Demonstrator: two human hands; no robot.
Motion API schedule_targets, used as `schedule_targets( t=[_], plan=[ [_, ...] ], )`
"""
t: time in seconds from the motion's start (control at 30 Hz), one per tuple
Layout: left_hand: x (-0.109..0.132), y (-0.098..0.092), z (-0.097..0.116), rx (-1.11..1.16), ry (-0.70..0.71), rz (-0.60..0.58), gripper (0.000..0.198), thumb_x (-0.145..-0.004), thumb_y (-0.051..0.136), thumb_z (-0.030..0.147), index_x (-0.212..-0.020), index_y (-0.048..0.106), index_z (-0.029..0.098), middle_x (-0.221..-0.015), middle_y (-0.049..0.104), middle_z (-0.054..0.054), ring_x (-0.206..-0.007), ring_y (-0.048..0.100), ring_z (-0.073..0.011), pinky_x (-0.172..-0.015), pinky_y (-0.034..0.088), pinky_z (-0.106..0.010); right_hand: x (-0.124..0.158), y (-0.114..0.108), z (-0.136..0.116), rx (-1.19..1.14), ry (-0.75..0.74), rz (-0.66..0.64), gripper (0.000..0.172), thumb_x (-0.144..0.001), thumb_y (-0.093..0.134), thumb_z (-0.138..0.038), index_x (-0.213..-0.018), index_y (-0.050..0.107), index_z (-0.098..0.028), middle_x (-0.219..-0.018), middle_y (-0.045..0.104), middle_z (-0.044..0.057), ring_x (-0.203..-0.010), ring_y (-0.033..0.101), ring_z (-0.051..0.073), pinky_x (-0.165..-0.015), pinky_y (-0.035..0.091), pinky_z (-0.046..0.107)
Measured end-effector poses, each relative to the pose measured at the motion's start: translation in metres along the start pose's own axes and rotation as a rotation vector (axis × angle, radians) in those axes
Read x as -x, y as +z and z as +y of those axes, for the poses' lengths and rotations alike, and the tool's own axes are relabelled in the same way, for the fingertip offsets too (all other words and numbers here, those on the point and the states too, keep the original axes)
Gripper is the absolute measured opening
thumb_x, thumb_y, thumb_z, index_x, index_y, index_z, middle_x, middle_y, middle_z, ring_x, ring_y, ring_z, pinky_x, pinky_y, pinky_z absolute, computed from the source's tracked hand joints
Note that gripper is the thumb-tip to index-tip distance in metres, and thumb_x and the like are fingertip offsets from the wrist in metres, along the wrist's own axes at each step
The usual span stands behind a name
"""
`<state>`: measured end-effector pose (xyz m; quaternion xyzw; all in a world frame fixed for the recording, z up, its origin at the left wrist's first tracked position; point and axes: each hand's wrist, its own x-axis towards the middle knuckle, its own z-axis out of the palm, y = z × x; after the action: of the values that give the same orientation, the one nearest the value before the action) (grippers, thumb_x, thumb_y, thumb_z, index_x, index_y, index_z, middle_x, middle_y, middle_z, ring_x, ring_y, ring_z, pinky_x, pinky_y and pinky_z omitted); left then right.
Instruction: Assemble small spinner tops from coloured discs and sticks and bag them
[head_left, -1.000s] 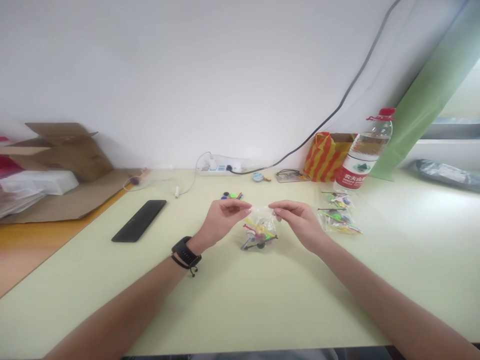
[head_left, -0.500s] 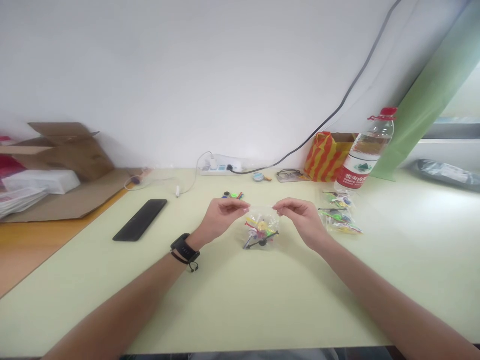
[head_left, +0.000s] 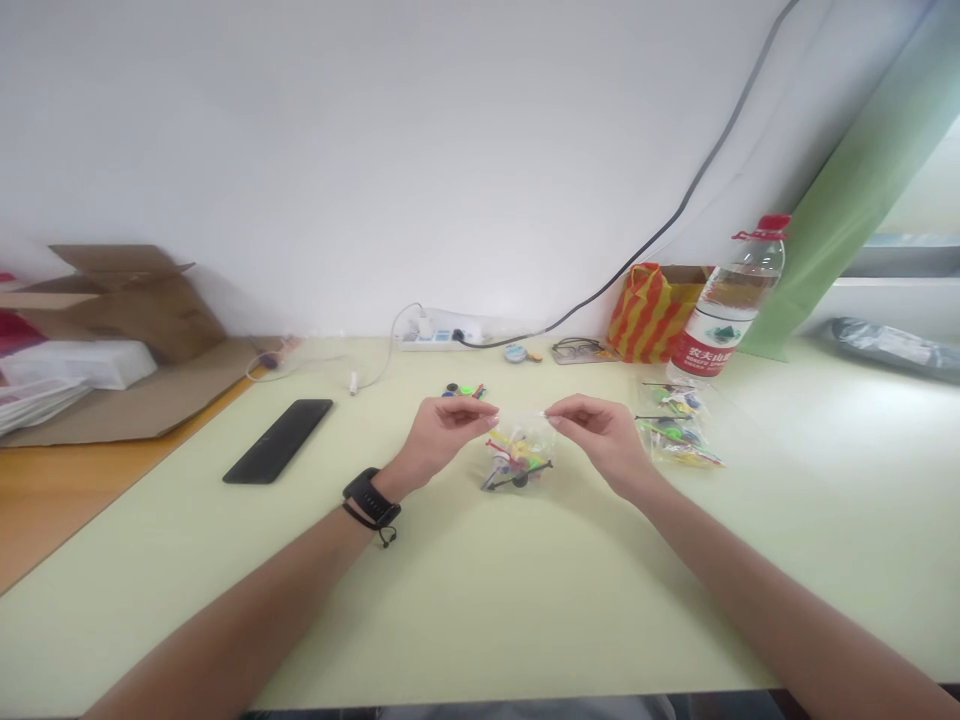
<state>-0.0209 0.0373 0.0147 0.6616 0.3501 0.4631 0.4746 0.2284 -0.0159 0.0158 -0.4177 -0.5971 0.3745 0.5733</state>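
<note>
Both hands' grip pinches small bag (head_left: pixel 517 452) top; left hand (head_left: pixel 442 435), right hand (head_left: pixel 600 435) level.

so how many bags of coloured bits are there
2 at least: one bag pinched at its top between left hand and right hand, one in the pile by the bottle, where more may be stacked.

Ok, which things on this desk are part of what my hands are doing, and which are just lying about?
In hand: clear bag of coloured parts, pinched at its top by left hand and right hand.
Lying about: black phone, water bottle, other filled bags, loose coloured pieces, power strip.
</note>
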Motion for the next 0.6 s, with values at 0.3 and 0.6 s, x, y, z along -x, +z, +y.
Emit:
schedule_targets(
  t=[0.3, 0.6],
  plan=[
    [0.0002, 0.0015, 0.0081, -0.241, 0.145, -0.045, 0.02, -0.088, 0.075, 0.038, -0.092, 0.079, 0.019, -0.093, 0.077, -0.007, -0.085, 0.069, -0.0202, -0.08, 0.056, -0.031, -0.0016, 0.0022, 0.0043, 0.129, 0.033, -0.038, 0.027, -0.084, 0.077, -0.047, -0.094, 0.08, -0.022, -0.093, 0.078, 0.007, -0.085, 0.071, 0.024, -0.082, 0.057, 0.04],
    [-0.0004, -0.0016, 0.0003, -0.015, -0.002, -0.028, 0.023, -0.077, 0.086, 0.036, -0.091, 0.083, 0.018, -0.093, 0.08, -0.009, -0.089, 0.073, -0.0228, -0.083, 0.059, -0.032, 0.0013, -0.0001, -0.0042, 0.143, -0.013, -0.036, 0.021, -0.086, 0.075, -0.042, -0.095, 0.084, -0.025, -0.091, 0.079, 0.006, -0.087, 0.071, 0.025, -0.078, 0.056, 0.037]
  ],
)
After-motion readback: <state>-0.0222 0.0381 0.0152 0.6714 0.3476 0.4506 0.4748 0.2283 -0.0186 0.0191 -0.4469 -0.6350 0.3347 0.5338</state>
